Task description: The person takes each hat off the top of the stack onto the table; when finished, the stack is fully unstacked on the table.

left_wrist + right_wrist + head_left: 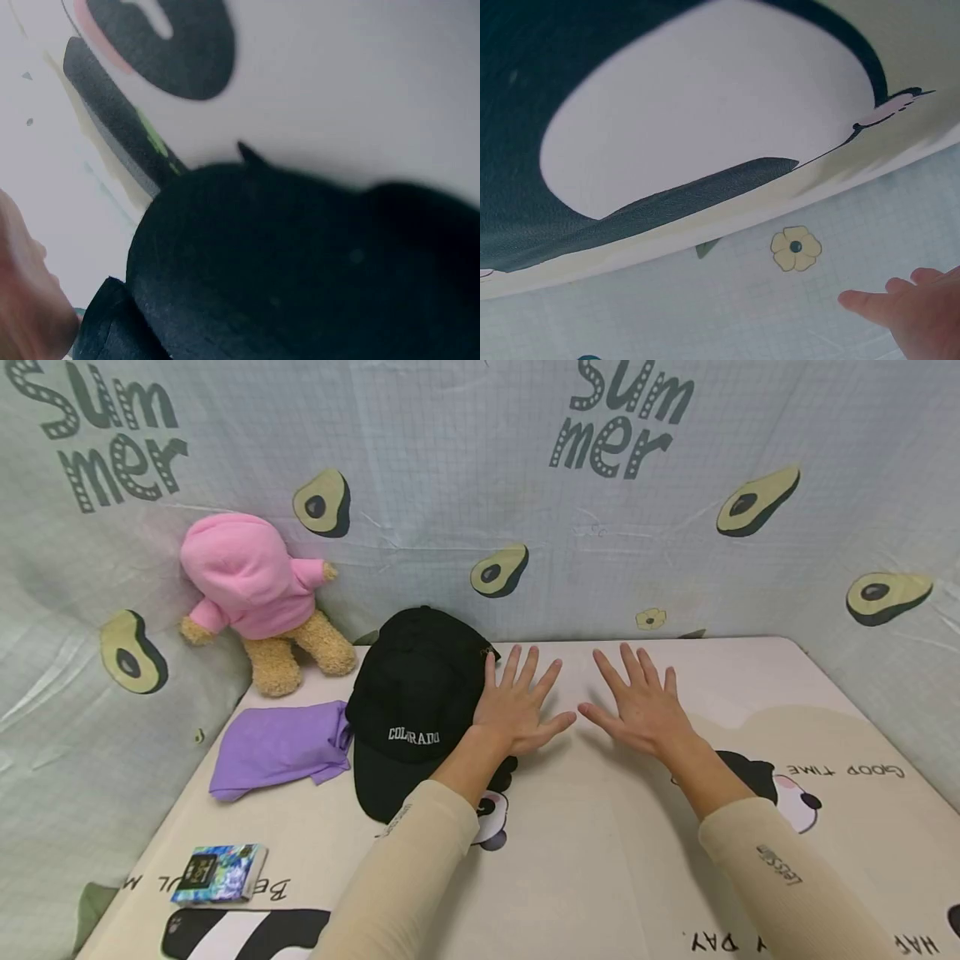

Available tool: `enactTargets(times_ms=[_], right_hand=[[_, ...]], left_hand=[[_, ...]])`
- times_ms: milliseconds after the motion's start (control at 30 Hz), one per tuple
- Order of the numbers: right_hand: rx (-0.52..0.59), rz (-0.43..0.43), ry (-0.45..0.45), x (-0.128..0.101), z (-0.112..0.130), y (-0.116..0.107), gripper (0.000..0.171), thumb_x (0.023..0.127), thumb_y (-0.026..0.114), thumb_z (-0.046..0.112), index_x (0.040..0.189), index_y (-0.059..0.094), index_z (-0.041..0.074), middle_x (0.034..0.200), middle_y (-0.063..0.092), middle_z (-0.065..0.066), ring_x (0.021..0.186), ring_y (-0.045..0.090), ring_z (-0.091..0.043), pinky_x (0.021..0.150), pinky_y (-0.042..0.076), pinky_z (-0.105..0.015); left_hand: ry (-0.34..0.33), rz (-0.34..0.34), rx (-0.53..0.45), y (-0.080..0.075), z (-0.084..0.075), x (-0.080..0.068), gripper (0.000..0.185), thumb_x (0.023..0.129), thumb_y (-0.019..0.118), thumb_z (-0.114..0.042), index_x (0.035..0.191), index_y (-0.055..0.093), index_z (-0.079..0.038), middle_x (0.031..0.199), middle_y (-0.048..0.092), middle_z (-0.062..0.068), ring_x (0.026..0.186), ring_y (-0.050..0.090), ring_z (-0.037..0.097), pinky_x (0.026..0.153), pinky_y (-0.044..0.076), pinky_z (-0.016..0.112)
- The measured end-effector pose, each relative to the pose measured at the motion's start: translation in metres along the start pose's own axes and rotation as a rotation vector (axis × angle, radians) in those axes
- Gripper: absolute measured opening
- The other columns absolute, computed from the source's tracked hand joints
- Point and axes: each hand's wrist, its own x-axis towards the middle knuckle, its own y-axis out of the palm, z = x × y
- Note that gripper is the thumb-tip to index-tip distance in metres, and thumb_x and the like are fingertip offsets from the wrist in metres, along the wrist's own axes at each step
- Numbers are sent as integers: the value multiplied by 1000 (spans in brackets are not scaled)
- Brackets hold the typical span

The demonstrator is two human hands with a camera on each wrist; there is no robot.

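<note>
My left hand (517, 706) is spread wide, palm down, over the table beside a black baseball cap (412, 693) with white COLORADO lettering. In the head view, its wrist overlaps the cap's right side. The right hand (637, 706) mirrors it with fingers splayed, thumb turned toward the left one. Neither holds anything. Part of the left hand (30, 292) shows at the left edge of the left wrist view. In the right wrist view, the right hand (922, 311) appears at the lower right corner, fingers extended.
A plush bear (251, 581) in a pink hoodie leans at the back left corner. Folded purple cloth (281, 747) lies left of the cap. Nearer stands a small, colourful patterned box (232, 870). An avocado-print sheet (420, 468) hangs behind the printed tabletop (585, 860).
</note>
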Motion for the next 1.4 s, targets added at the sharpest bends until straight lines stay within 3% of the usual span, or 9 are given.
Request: enactTargets(times_ms=[267,400,667,833,1100,1400], right_hand=[[16,-9,1,3,2,-1,88,100,42,69,168,13,21,172,7,-25,157,4,-50,116,5,-81],[49,-15,6,2,2,-3,87,100,45,66,167,15,20,171,10,-26,157,6,-51,116,6,-81],[169,-106,-38,5,6,-8,80,102,56,49,166,22,15,165,24,-28,153,20,-51,118,19,-74],[299,-119,-28,4,7,-14,72,103,59,39,162,31,10,162,32,-28,148,29,-51,116,28,-70],[499,-126,-24,6,15,-19,60,104,60,33,155,43,7,156,43,-24,143,42,-45,113,37,-65],[650,-129,-24,7,31,-23,51,103,63,25,149,51,6,150,52,-20,137,52,-40,107,47,-59]], left_hand=[[5,-50,28,-2,1,1,85,98,13,-81,167,-4,-34,176,-1,6,162,-4,32,127,4,64],[7,-84,-25,-6,-2,-1,84,99,17,-78,167,-2,-33,176,0,6,162,-5,31,128,6,62],[-17,-168,-244,-13,-4,-15,77,104,32,-65,168,7,-29,175,9,7,162,4,30,128,13,59],[0,-206,-417,-16,-5,-24,73,105,41,-55,167,16,-26,172,22,7,159,20,30,126,24,55],[-49,-263,-706,-20,-11,-34,62,104,52,-38,162,34,-23,161,40,3,147,40,24,122,36,48],[-82,-259,-946,-20,-14,-51,41,104,54,-28,143,60,-18,139,62,0,125,62,20,103,54,39]])
